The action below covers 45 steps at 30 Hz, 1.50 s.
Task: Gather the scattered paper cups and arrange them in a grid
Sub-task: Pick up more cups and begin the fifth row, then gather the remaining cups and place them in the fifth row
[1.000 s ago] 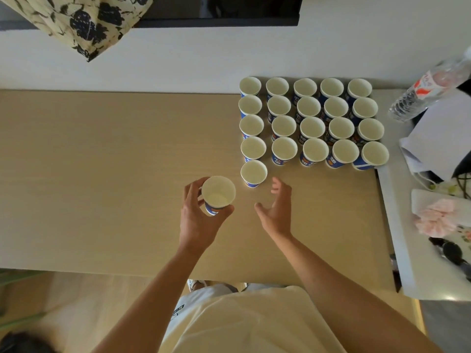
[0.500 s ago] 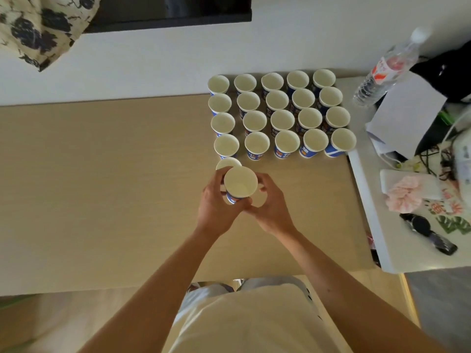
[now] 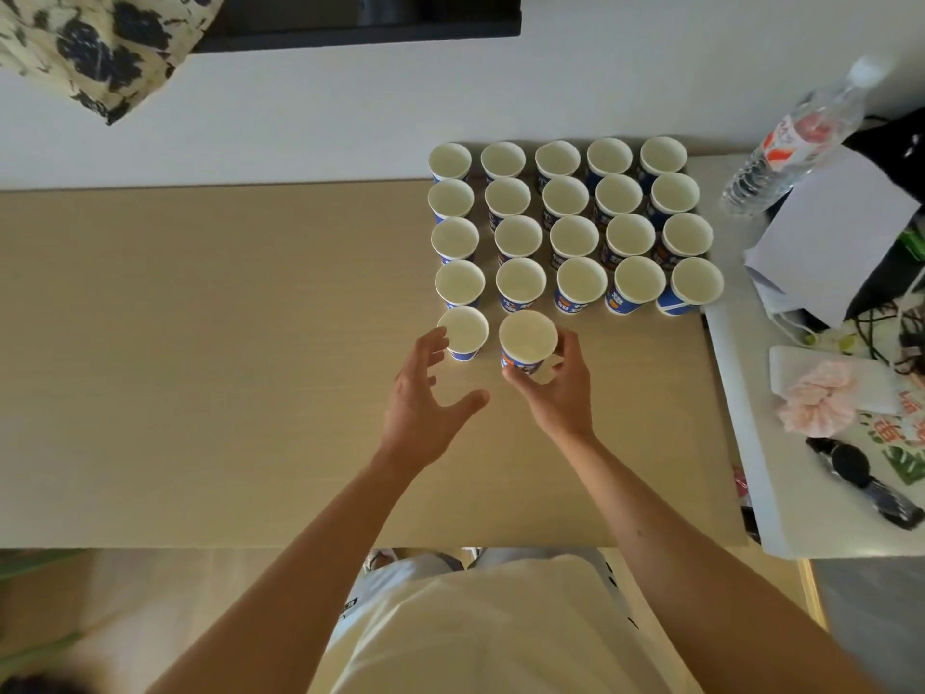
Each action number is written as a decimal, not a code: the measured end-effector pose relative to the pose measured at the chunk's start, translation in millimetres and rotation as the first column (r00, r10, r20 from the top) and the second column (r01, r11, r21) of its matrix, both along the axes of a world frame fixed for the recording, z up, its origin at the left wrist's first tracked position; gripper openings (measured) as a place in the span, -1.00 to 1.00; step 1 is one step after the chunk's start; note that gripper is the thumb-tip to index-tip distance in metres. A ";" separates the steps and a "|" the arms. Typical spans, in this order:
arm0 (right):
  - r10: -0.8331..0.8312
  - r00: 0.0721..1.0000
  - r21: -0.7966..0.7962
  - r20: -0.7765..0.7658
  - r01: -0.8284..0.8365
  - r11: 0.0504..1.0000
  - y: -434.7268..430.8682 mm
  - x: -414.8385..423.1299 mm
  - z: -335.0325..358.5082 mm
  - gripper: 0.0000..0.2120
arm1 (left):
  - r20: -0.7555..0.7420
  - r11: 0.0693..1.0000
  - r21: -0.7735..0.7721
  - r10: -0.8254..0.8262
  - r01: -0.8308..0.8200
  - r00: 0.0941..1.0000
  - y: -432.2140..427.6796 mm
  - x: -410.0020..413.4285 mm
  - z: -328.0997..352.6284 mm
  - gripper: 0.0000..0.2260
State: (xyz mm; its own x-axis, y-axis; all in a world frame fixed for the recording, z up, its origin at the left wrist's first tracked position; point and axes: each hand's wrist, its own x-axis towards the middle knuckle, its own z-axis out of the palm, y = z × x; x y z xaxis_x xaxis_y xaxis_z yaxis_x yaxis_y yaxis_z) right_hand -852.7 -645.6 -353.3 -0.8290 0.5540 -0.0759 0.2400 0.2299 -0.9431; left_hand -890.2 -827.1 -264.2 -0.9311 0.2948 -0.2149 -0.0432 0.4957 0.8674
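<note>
Several blue paper cups with white insides stand in neat rows (image 3: 575,237) at the far right of the wooden table (image 3: 200,368). A fifth row begins with one cup (image 3: 463,333) at the left. Right beside it, my right hand (image 3: 555,388) grips another blue cup (image 3: 526,340) round its side, second in that row. My left hand (image 3: 425,398) hovers open just in front of the first cup, fingers spread, holding nothing.
A white side table (image 3: 801,518) adjoins on the right with a plastic water bottle (image 3: 796,142), white papers (image 3: 831,232), a pink scrunchie (image 3: 816,398), cables and a dark watch (image 3: 851,468). A white wall runs behind the cups. Patterned cloth (image 3: 90,37) hangs top left.
The cup passed from my left hand to my right and moved right and forward, beside the first cup of the fifth row. My left hand let go and opened.
</note>
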 end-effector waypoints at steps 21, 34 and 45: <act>-0.063 0.994 0.135 0.091 0.050 0.990 8.9 -35.6 -46.4 -0.52 | 0.010 0.994 -0.034 0.100 -0.100 0.995 -23.0 8.8 -1.5 -0.37; -0.110 0.984 0.104 0.144 0.095 0.990 3.6 -16.3 -48.0 -0.35 | 0.032 0.994 -0.025 0.111 -0.110 0.993 -21.1 10.3 -8.5 -0.39; -0.091 0.990 0.100 0.103 0.081 0.992 -104.1 33.6 -38.4 -0.50 | 0.031 0.966 0.045 0.254 -0.255 0.967 -72.6 8.6 1.9 -0.44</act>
State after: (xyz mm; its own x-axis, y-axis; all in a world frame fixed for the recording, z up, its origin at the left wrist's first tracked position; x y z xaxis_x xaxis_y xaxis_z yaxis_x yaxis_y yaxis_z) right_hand -819.1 -749.7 -391.7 -0.7680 0.6317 -0.1054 0.3616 0.2919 -0.8854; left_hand -881.7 -899.7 -262.3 -0.9713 0.0598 -0.2302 -0.1843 0.4229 0.8872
